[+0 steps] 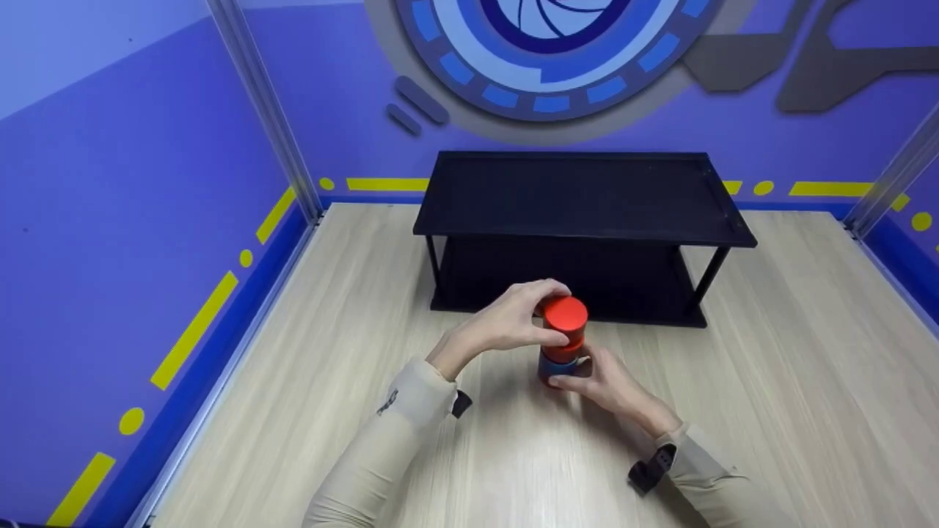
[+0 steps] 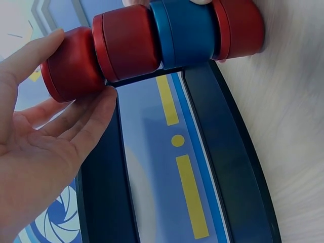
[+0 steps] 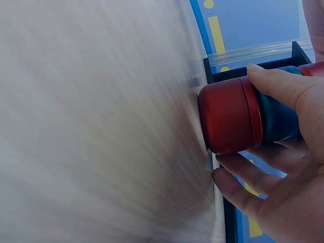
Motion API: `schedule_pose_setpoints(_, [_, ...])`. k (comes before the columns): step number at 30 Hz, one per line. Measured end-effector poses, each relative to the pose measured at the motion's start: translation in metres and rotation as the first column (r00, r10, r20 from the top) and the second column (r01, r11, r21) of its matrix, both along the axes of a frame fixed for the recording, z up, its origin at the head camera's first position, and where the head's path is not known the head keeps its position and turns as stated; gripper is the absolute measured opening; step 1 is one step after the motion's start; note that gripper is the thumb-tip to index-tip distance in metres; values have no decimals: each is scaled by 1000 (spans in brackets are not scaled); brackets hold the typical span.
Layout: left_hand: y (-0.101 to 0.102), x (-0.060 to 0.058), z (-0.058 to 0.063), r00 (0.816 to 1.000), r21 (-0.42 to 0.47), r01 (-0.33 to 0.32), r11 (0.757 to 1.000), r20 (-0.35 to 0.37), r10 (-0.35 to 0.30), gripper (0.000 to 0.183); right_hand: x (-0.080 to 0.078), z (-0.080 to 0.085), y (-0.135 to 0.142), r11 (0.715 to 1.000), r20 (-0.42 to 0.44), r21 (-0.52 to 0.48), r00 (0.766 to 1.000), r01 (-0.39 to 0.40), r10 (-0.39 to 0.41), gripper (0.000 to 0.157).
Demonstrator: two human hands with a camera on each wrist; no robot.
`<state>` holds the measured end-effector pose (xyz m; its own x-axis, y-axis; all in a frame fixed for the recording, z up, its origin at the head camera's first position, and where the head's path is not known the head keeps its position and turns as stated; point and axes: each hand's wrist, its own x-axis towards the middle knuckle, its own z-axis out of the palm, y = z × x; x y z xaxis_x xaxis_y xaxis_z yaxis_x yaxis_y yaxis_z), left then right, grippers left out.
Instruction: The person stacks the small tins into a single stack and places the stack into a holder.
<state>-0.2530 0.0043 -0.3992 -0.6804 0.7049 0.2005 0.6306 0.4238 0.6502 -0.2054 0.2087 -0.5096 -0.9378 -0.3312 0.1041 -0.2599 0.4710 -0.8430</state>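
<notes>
Several small lidded tins stand in an upright stack on the table. At the top is a red tin (image 2: 73,66), with a second red tin (image 2: 129,43) beneath it. Below these comes a blue tin (image 2: 187,35), and another red tin (image 3: 228,116) forms the base. My left hand (image 1: 506,319) grips the top red tin, thumb on one side and fingers on the other. Lower down, my right hand (image 1: 612,385) holds the stack around the blue tin, its thumb close to the seam with the bottom tin.
Behind the stack stands a black two-tier shelf (image 1: 579,194) on the wood-grain table (image 1: 352,330). A blue-purple patterned wall (image 1: 330,88) rises at the back, and a side panel (image 1: 132,220) borders the left.
</notes>
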Motion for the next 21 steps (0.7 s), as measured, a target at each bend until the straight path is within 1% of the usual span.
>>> schedule_pose_setpoints(5, [2, 0, -1, 1000, -4, 9, 1000, 5, -9, 55, 0, 1, 1, 1000, 3, -11, 1000, -3, 3, 57])
schedule_pose_setpoints(10, [4, 0, -2, 1000, -11, 23, 1000, -11, -23, 54, 1, 1, 2, 1000, -1, -11, 1000, -3, 3, 58])
schedule_pose_setpoints(16, [4, 0, -3, 1000, -15, 18, 1000, -15, -18, 55, 0, 2, 2, 1000, 14, -5, 1000, 4, -4, 58])
schedule_pose_setpoints(21, [4, 0, -3, 1000, -19, 27, 999, -8, -27, 60, 1, 2, 3, 1000, 6, -4, 1000, 1, -1, 59])
